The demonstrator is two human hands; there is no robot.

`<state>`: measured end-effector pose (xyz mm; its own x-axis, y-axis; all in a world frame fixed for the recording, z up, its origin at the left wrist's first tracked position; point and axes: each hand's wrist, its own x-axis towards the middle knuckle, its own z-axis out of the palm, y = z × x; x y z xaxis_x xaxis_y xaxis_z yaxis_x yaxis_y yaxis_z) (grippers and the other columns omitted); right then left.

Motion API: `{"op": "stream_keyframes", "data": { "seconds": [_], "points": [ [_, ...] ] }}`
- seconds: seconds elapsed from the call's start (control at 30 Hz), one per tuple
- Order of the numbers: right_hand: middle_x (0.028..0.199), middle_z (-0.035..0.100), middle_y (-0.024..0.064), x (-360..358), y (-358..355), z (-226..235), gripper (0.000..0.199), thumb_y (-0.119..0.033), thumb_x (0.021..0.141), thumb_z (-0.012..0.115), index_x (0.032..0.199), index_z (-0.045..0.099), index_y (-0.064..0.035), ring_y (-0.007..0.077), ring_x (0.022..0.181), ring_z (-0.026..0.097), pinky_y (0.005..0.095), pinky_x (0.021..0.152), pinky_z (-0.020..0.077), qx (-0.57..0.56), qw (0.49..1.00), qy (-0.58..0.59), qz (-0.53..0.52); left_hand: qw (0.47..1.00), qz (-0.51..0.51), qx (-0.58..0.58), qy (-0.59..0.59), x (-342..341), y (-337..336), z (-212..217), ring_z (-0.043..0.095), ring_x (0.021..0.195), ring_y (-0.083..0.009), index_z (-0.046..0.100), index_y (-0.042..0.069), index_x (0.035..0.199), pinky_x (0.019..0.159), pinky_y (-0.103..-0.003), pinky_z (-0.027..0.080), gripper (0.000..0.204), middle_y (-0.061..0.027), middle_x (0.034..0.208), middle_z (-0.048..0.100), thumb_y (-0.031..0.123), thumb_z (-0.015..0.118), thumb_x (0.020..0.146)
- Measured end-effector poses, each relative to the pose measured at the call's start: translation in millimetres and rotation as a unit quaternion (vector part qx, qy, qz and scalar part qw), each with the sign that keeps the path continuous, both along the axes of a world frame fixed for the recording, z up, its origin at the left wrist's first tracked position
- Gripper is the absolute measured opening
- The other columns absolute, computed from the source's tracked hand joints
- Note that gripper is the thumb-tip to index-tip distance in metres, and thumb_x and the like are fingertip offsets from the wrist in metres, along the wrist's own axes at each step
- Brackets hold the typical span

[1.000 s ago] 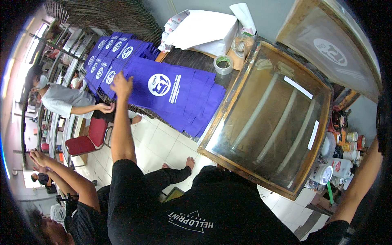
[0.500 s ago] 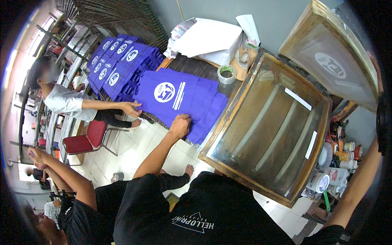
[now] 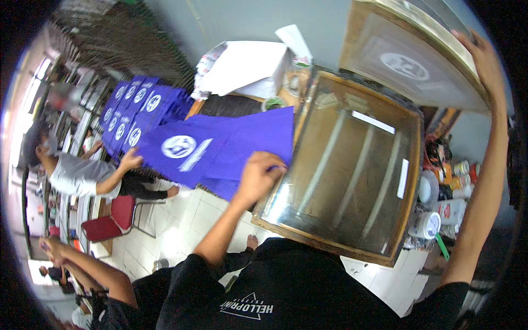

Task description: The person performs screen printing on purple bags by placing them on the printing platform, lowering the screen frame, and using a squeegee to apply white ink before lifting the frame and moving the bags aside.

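My left hand [image 3: 259, 177] is closed, pinching the near right corner of a purple fabric bag [image 3: 264, 135] beside the glass-topped printing board [image 3: 352, 181]. My right hand [image 3: 484, 63] grips the upper right edge of a wood-framed printing screen [image 3: 366, 49], tilted up on the board's far side. A pale round emblem shows in its mesh. To the left, a co-worker's hand [image 3: 131, 160] holds the edge of a purple bag with a white print [image 3: 179, 147]. That bag overlaps the plain purple fabric near my left hand.
Several printed purple bags [image 3: 132, 110] lie in overlapping rows at the far left. A white wrapped package [image 3: 242, 66] and a tape roll [image 3: 272, 103] sit behind the bags. Tubs [image 3: 426, 224] and jars stand at right. A red chair [image 3: 122, 212] and another person are at left.
My left hand has moved right, drawing a plain bag's corner to the board's edge. The co-worker has pulled the printed bag leftward. My right hand still holds the raised screen; the view has shifted.
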<state>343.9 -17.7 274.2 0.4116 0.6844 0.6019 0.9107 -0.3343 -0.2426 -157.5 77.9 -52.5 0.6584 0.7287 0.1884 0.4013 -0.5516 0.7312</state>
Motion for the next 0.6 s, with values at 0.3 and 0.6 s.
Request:
{"op": "stream_keyframes", "data": {
  "seconds": [0.3, 0.6],
  "points": [
    [0.085, 0.073, 0.0262, -63.1, 2.8, 14.4, 0.049, -0.037, 0.086, 0.078, 0.101, 0.074, 0.0093, 0.0310, 0.077, 0.070, 0.0408, 0.075, 0.0545, -0.023, 0.999, -0.046, -0.004, 0.970, -0.243, 0.010, -0.017, 176.7, -161.8, -49.9, 0.041, 0.145, -0.0388, 0.062, 0.004, 0.126, 0.120, -0.055, 0.026, 0.042, -0.0181, 0.148, 0.054, 0.035, 0.064, 0.099],
    [0.094, 0.071, 0.0315, -40.3, -2.8, 5.3, 0.045, -0.036, 0.083, 0.077, 0.098, 0.076, 0.0060, 0.0444, 0.091, 0.071, 0.0472, 0.085, 0.0545, 0.043, 0.989, -0.111, 0.091, 0.957, -0.170, 0.117, 0.204, 280.3, -94.1, -37.1, 0.006, 0.155, -0.0481, 0.041, 0.021, 0.157, 0.121, -0.066, 0.007, 0.076, -0.0299, 0.167, 0.012, 0.056, 0.064, 0.093]
  ]
}}
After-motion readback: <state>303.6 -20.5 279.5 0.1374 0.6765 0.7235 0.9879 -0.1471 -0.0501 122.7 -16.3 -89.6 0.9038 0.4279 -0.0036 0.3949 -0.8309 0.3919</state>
